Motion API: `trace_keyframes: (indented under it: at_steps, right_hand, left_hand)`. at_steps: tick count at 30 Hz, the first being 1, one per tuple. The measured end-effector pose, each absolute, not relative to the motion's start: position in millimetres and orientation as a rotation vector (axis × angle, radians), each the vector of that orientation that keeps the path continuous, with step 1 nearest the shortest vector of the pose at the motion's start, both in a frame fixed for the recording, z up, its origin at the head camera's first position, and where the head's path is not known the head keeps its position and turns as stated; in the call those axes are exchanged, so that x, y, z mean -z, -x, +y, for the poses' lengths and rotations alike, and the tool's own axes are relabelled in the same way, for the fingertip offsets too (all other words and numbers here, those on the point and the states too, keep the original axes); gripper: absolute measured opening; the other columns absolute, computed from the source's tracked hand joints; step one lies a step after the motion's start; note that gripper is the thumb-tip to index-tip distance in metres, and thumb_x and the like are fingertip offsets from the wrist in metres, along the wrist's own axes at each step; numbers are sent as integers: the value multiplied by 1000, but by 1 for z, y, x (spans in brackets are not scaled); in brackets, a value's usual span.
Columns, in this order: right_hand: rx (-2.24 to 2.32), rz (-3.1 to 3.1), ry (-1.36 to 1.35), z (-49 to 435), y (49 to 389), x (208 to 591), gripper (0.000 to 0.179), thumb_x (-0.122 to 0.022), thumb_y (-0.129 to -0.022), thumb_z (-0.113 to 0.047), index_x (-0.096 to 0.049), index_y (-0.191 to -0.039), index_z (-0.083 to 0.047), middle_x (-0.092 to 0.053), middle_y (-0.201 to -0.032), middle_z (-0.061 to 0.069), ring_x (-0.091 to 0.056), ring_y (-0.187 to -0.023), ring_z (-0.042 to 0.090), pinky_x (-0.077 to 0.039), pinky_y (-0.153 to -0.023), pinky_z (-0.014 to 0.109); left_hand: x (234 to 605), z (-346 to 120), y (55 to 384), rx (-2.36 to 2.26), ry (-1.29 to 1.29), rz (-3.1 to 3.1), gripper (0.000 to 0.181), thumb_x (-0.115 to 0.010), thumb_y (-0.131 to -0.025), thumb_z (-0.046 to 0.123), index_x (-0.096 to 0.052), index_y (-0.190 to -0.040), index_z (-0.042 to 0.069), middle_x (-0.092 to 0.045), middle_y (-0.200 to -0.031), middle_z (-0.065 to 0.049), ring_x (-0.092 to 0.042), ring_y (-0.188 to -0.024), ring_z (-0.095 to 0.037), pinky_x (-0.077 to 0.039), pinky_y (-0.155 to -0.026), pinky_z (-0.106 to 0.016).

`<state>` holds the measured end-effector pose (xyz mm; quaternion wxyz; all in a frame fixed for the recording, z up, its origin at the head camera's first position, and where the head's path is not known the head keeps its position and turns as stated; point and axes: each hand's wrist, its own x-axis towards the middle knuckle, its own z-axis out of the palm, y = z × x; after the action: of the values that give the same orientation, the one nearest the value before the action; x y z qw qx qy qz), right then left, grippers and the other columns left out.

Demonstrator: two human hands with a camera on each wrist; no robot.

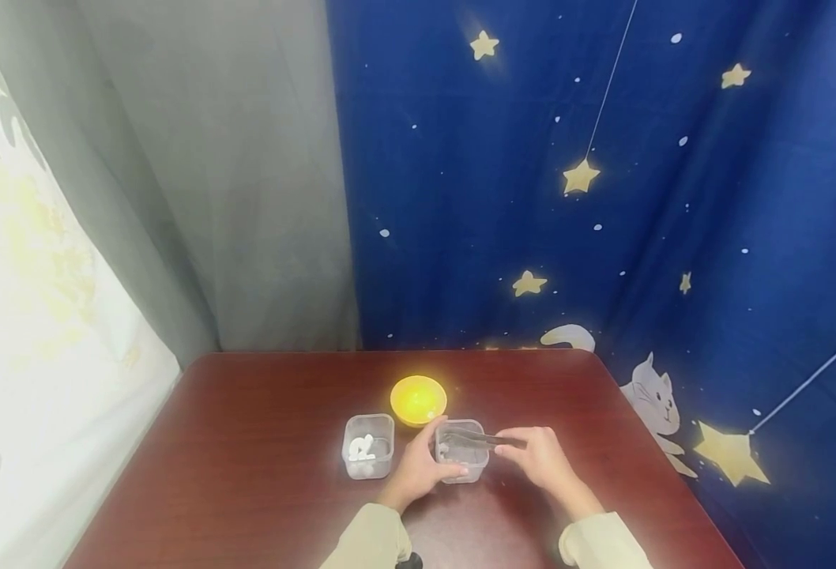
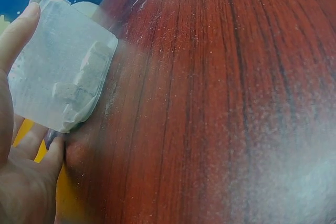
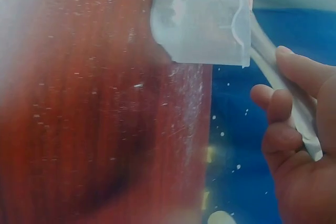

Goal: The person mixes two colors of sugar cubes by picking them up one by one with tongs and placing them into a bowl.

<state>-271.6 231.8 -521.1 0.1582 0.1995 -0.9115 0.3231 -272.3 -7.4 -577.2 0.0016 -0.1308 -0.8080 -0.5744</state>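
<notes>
My left hand (image 1: 418, 468) grips a clear square plastic container (image 1: 476, 458), thumb on its near side and fingers round its far left. Several whitish chunky pieces (image 2: 89, 80) lie inside, seen through the wall in the left wrist view. A pair of metal tongs (image 3: 289, 93) is pinched between the thumb and fingers of my right hand (image 1: 542, 457). Their tips reach over the rim into the container from the right; in the right wrist view the container wall (image 3: 205, 24) hides the tips.
Left of my left hand stands a second clear container (image 1: 388, 433) with several white pieces (image 1: 361, 448) in it. Behind the two containers sits a yellow bowl (image 1: 418, 399). The reddish-brown table (image 1: 261, 458) ends at grey and blue curtains (image 1: 461, 197).
</notes>
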Motion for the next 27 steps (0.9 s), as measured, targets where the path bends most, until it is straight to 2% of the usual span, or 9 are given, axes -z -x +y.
trace_keyframes:
  at_steps: [8, 13, 20, 27]
  right_hand:
    - [-1029, -2602, -384, 236, 262, 528, 19, -85, -72, -16, -78, -89, -22, -73, -83, -7, -67, -73, 6, -54, -67, 28]
    - [-1042, -2530, -340, 239, 258, 532, 20, -86, -71, -16, -79, -89, -20, -73, -81, -7, -63, -69, 0, -52, -62, 24]
    - [-1126, -2401, -282, 237, 255, 528, 22, -85, -72, -14, -79, -92, -16, -70, -72, -6, -54, -49, -1, -44, -44, 19]
    - [-1251, -2317, -214, 221, 257, 517, 23, -85, -72, -11, -79, -94, -12, -72, -75, 1, -60, -54, 4, -48, -47, 20]
  left_hand:
    - [576, -7, 273, 1782, 385, -2552, 98, -91, -65, 34, -42, -147, 14, -54, -138, -5, -52, -121, -23, -39, -103, -46]
    - [577, -6, 273, 1761, 384, -2565, 98, -90, -66, 34, -41, -147, 12, -52, -140, -5, -50, -124, -24, -38, -104, -47]
    - [577, -7, 273, 1731, 412, -2553, 97, -89, -66, 36, -41, -147, 13, -52, -140, -5, -49, -126, -25, -36, -105, -48]
    - [581, -6, 275, 1757, 377, -2549, 98, -90, -65, 37, -41, -147, 16, -53, -139, -5, -51, -124, -25, -38, -104, -48]
